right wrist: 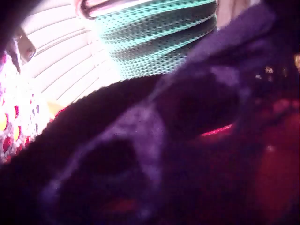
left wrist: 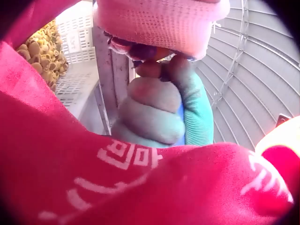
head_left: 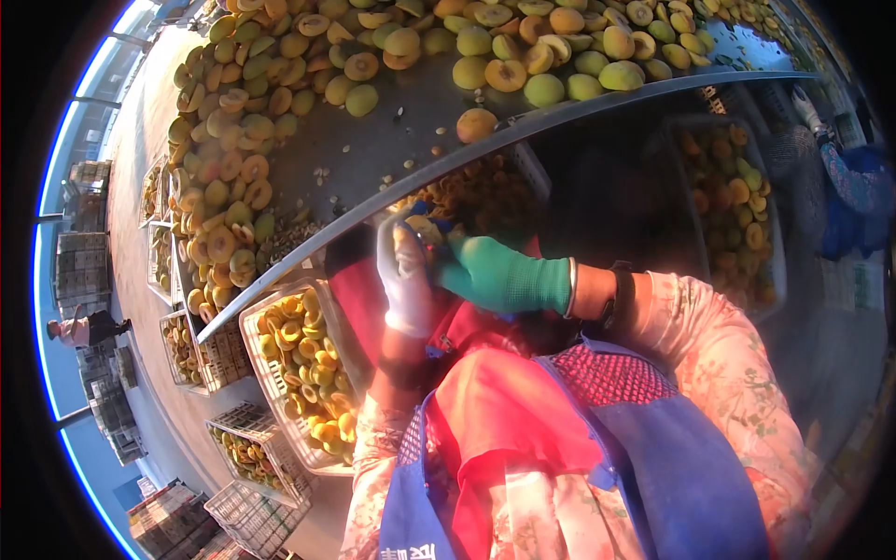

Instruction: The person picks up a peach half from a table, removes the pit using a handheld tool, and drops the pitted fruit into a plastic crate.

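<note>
In the head view my left hand (head_left: pixel 406 275), in a white glove, and my right hand (head_left: pixel 504 275), in a green glove, meet below the table edge. Between their fingertips is a yellow apricot piece (head_left: pixel 425 229), pinched by the left fingers and partly hidden. The left wrist view shows the right fingers (left wrist: pixel 152 110) curled, with a strip of a blue object (left wrist: pixel 181 111) beside them; I cannot tell its kind. Above them is the left glove (left wrist: pixel 159 28), tinted pink by the light. Dark cloth blocks most of the right wrist view, with green glove knit (right wrist: pixel 154 37) at the top.
Halved and whole apricots (head_left: pixel 401 42) are heaped on the metal table (head_left: pixel 373 140), whose raised rim (head_left: pixel 411 182) runs before me. A crate of halves (head_left: pixel 303 364) stands at left; another crate (head_left: pixel 733 205) is at right. Orange pieces (head_left: pixel 485 196) lie beneath the rim. Another worker's arm (head_left: pixel 840 159) is at far right.
</note>
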The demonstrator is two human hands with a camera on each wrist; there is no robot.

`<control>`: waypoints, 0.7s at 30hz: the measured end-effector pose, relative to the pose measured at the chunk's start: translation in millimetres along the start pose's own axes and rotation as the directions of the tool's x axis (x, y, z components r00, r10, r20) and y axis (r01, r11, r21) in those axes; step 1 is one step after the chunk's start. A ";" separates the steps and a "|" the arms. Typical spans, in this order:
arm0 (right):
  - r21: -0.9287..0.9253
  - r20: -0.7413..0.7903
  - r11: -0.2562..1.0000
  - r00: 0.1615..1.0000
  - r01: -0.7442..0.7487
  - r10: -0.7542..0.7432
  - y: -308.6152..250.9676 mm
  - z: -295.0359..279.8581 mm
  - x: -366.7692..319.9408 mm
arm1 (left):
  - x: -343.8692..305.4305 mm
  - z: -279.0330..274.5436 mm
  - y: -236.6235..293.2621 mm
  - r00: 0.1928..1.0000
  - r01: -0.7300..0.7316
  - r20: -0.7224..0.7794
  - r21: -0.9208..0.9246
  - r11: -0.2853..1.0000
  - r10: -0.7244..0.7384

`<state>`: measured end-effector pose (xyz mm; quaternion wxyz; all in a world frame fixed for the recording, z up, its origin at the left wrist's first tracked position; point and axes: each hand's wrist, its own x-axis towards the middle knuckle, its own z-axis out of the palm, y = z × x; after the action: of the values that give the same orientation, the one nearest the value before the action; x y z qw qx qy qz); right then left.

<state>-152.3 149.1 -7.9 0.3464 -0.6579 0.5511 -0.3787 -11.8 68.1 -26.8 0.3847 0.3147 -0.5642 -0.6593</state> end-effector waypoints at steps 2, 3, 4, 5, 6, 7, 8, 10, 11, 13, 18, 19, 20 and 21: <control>-0.119 0.044 0.985 0.992 0.124 -0.119 1.5 -0.9 1.4 | 0.8 -6.0 -5.3 1.000 0.000 0.012 -0.051 0.999 0.000; -0.220 0.087 0.952 0.976 0.213 -0.198 2.4 -1.3 2.2 | 0.9 -6.3 -3.7 0.999 0.024 0.036 -0.116 0.993 -0.020; 0.032 0.106 0.996 0.991 -0.081 0.077 -13.4 -10.3 3.8 | 1.0 -6.5 -2.0 0.997 0.050 0.061 -0.179 0.983 -0.040; 0.266 0.192 0.888 0.924 -0.374 0.332 -42.5 -27.2 6.7 | 0.6 -4.1 4.9 0.993 0.082 0.098 -0.240 0.967 -0.060; 0.445 0.333 0.642 0.781 -0.624 0.529 -58.3 -35.7 6.9 | -0.3 -4.0 5.4 0.991 0.103 0.104 -0.229 0.968 -0.081; 0.318 0.183 0.847 0.904 -0.426 0.386 -39.1 -22.0 3.9 | -1.4 -4.0 5.9 0.989 0.124 0.111 -0.217 0.968 -0.101; 0.141 0.063 0.971 0.980 -0.195 0.188 -3.4 1.1 0.2 | 1.5 -6.6 3.5 0.990 0.126 0.085 -0.133 0.983 -0.116; 0.170 0.096 0.970 0.982 -0.176 0.162 -14.0 -8.4 4.7 | 2.5 -7.7 2.6 0.997 0.069 0.035 0.017 0.997 -0.070; 0.367 0.247 0.839 0.912 -0.401 0.328 -28.7 -24.1 2.9 | 1.7 -5.8 2.5 1.000 0.012 0.016 0.082 0.997 -0.013; 0.478 0.406 0.644 0.801 -0.597 0.440 -51.2 -37.1 3.8 | -2.7 -4.0 3.0 0.999 -0.049 -0.002 0.134 0.990 0.049; 0.379 0.336 0.780 0.859 -0.499 0.386 -50.3 -34.3 5.8 | -3.6 -10.4 -2.2 0.996 0.083 0.058 -0.223 0.971 -0.072; 0.418 0.383 0.722 0.828 -0.551 0.409 -50.9 -36.9 6.3 | -4.1 -10.4 0.9 0.992 0.118 0.081 -0.279 0.953 -0.099; 0.453 0.431 0.659 0.794 -0.601 0.428 -53.3 -41.5 6.7 | -5.8 -10.5 6.1 0.990 0.121 0.098 -0.264 0.957 -0.099; 0.481 0.482 0.589 0.757 -0.649 0.442 -54.6 -43.8 6.3 | -7.1 -10.0 10.2 0.989 0.125 0.112 -0.250 0.960 -0.100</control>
<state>-164.9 149.5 61.3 0.7254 -0.3514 0.5086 -0.3027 1.9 68.6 -18.6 0.3557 0.2611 -0.4738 -0.7621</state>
